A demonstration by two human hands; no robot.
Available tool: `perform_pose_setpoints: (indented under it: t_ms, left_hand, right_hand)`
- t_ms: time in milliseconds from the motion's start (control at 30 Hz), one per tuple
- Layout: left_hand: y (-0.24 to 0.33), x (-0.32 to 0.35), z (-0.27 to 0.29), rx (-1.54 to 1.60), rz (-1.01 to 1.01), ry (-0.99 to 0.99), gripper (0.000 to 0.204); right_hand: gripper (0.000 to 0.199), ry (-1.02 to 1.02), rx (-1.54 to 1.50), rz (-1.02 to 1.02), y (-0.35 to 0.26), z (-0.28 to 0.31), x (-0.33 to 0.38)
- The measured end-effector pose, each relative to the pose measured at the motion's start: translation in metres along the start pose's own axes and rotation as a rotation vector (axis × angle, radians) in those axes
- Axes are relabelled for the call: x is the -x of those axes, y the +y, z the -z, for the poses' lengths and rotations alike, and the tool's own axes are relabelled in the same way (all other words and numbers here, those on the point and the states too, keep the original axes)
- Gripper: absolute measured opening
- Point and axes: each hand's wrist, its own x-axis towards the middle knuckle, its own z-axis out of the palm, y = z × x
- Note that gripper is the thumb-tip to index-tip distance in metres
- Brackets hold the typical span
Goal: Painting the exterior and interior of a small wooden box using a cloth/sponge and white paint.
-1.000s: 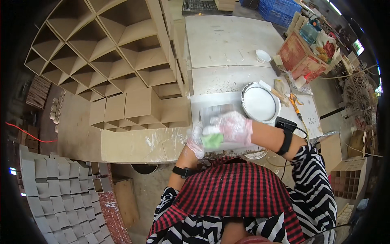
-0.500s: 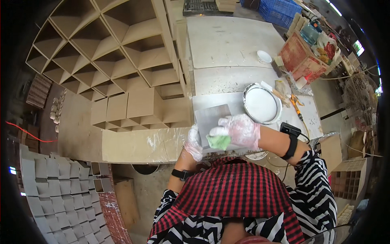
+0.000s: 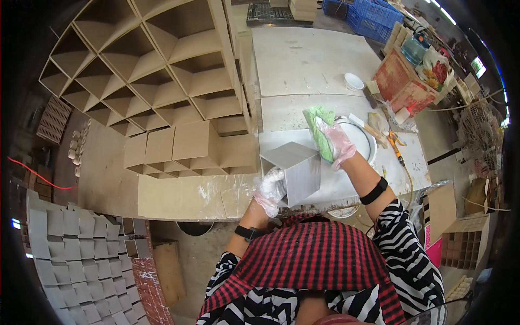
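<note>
My left hand (image 3: pixel 270 190), in a whitish smeared glove, grips a grey square box (image 3: pixel 303 176) by its open end, the fingers reaching inside. The box is tilted above the white board near the table's front edge. In my right hand (image 3: pixel 340 143), gloved too, is a crumpled green cloth (image 3: pixel 319 129), raised to the right of the box and apart from it. This hand is over the left part of a round tub of white paint (image 3: pixel 362 133) and hides some of it. Whether the cloth touches the paint, I cannot tell.
Stacked brown open boxes (image 3: pixel 151 89) stand on the left of the table. A white bowl (image 3: pixel 353 82), a flat brush (image 3: pixel 364 125) and an orange-and-black tool with a hose (image 3: pixel 397 149) lie around the tub. Several grey boxes (image 3: pixel 81 254) fill a lower-left surface.
My right hand has moved the green cloth off the box, up and to the right toward the tub. The box has turned in my left hand, showing its open end and another side.
</note>
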Motion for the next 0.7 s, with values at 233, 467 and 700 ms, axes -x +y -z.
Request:
perform_pose_setpoints:
  t_ms: [233, 467, 700]
  left_hand:
    - [-0.002, 0.0, 0.001, 0.24, 0.146, 0.123, 0.041]
    - [0.016, -0.005, -0.025, 0.348, 0.121, 0.105, 0.044]
    - [0.012, -0.015, -0.009, 0.24, 0.136, -0.053, 0.044]
  right_hand:
    - [0.027, -0.141, -0.143, -0.037, 0.013, 0.001, 0.017]
    - [0.027, -0.292, 0.035, 0.119, -0.006, -0.006, 0.045]
    - [0.035, -0.633, 1.096, 0.863, -0.005, -0.02, 0.059]
